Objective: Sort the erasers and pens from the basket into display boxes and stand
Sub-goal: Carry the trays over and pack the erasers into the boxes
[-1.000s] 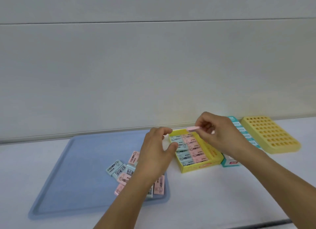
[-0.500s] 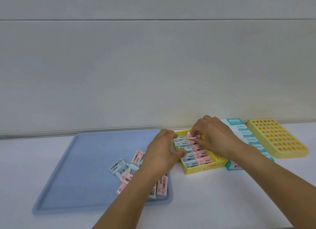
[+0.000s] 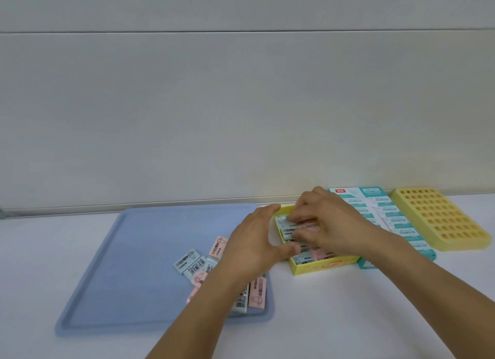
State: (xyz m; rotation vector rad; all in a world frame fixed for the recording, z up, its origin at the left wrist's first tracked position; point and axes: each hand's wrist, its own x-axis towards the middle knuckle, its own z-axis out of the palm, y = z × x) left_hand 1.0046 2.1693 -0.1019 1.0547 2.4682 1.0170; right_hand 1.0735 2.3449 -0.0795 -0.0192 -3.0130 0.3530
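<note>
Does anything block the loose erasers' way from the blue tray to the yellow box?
Only the left hand, which braces the yellow box's near-left side between it and the loose erasers on the blue tray.

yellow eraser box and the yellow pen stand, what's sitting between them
In the head view, a teal and white display box lies between the yellow eraser box and the yellow pen stand, close beside both. The right hand covers its near-left edge.
</note>
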